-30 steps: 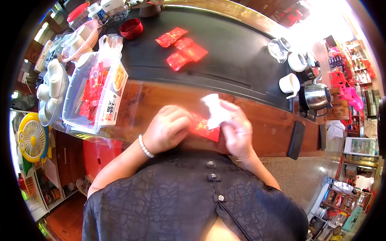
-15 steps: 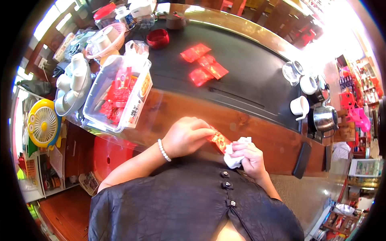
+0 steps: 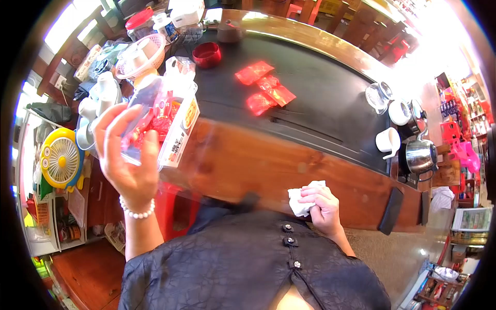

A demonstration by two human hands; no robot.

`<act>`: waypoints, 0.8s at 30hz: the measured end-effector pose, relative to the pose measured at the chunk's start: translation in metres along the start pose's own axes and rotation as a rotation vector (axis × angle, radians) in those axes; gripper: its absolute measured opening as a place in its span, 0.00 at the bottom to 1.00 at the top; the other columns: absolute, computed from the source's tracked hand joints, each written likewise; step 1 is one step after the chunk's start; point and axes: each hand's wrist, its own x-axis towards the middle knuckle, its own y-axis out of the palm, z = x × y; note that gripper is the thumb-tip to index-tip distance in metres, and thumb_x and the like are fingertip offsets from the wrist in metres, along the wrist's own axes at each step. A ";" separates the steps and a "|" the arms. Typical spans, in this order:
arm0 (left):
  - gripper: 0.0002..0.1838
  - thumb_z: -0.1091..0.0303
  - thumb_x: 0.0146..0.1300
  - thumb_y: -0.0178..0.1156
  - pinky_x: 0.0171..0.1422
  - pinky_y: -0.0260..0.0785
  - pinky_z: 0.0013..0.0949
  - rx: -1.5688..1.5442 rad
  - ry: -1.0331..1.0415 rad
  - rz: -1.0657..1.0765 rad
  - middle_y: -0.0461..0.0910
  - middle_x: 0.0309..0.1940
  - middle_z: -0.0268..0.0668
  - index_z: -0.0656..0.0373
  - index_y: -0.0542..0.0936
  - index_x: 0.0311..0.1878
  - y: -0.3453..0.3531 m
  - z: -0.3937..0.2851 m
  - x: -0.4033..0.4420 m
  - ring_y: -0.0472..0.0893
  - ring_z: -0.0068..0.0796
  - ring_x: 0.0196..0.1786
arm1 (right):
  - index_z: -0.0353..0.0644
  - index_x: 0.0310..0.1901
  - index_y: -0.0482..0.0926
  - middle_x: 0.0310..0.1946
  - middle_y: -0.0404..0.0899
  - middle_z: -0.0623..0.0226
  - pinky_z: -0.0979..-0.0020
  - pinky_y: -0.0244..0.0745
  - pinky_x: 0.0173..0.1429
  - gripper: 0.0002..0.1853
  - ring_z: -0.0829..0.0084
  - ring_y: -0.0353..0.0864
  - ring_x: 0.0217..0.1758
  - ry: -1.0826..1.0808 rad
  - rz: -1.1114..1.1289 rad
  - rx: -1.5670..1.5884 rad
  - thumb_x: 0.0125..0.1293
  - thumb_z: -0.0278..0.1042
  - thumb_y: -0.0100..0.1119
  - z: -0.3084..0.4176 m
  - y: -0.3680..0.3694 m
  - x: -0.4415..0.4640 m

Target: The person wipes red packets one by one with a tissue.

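Observation:
My left hand, with a white bead bracelet at the wrist, is raised in front of the near left corner of a clear plastic box. Its fingers are spread and nothing shows between them. Red packets lie inside the box, partly hidden by that hand. My right hand is closed around a crumpled white tissue near the table's front edge. Several red packets rest on the black tray beyond.
A red bowl and a pink basket stand at the back left. On the right are a white cup, a steel kettle, a glass pitcher and a dark phone-like slab. A yellow fan is far left.
My left hand has moved left from the middle to the box and opened. The red packet that was between my hands is out of sight. My right hand still holds the tissue.

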 end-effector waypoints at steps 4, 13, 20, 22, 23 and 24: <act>0.17 0.75 0.53 0.70 0.58 0.73 0.41 -0.265 -0.071 0.291 0.81 0.49 0.42 0.59 0.84 0.48 0.056 -0.027 -0.004 0.81 0.42 0.52 | 0.40 0.34 0.87 0.38 0.87 0.61 0.61 0.75 0.60 0.16 0.58 0.86 0.50 0.003 -0.006 0.000 0.48 0.15 0.52 -0.001 0.001 -0.001; 0.34 0.52 0.56 0.73 0.69 0.65 0.48 0.044 -0.105 0.583 0.78 0.59 0.40 0.54 0.76 0.64 0.232 -0.002 -0.065 0.76 0.43 0.63 | 0.41 0.35 0.86 0.40 0.87 0.61 0.60 0.76 0.61 0.16 0.58 0.85 0.51 -0.017 -0.035 -0.016 0.48 0.16 0.52 -0.005 0.004 -0.005; 0.28 0.63 0.53 0.73 0.63 0.71 0.43 -0.340 -0.121 0.697 0.84 0.47 0.42 0.56 0.77 0.58 0.211 -0.001 -0.064 0.81 0.45 0.53 | 0.37 0.35 0.86 0.40 0.87 0.58 0.63 0.76 0.60 0.15 0.58 0.85 0.51 0.041 -0.065 0.099 0.49 0.14 0.50 -0.009 0.000 -0.006; 0.38 0.68 0.48 0.75 0.67 0.68 0.43 -0.562 -0.111 0.827 0.84 0.52 0.41 0.57 0.73 0.65 0.181 -0.014 -0.063 0.79 0.44 0.57 | 0.34 0.35 0.85 0.40 0.87 0.56 0.65 0.76 0.59 0.14 0.58 0.85 0.51 0.132 -0.123 0.266 0.51 0.14 0.50 -0.015 -0.002 -0.011; 0.42 0.69 0.47 0.75 0.69 0.67 0.42 -0.635 -0.066 0.880 0.84 0.53 0.40 0.56 0.71 0.69 0.170 -0.018 -0.066 0.79 0.44 0.58 | 0.30 0.36 0.84 0.40 0.87 0.55 0.68 0.77 0.56 0.12 0.61 0.85 0.50 0.178 -0.201 0.428 0.58 0.14 0.49 -0.019 0.000 -0.013; 0.45 0.70 0.47 0.76 0.69 0.66 0.43 -0.678 -0.062 0.933 0.84 0.54 0.39 0.56 0.69 0.71 0.160 -0.024 -0.069 0.78 0.44 0.59 | 0.29 0.38 0.84 0.41 0.87 0.57 0.70 0.77 0.53 0.12 0.64 0.85 0.48 0.291 -0.291 0.634 0.61 0.14 0.47 -0.017 -0.001 -0.013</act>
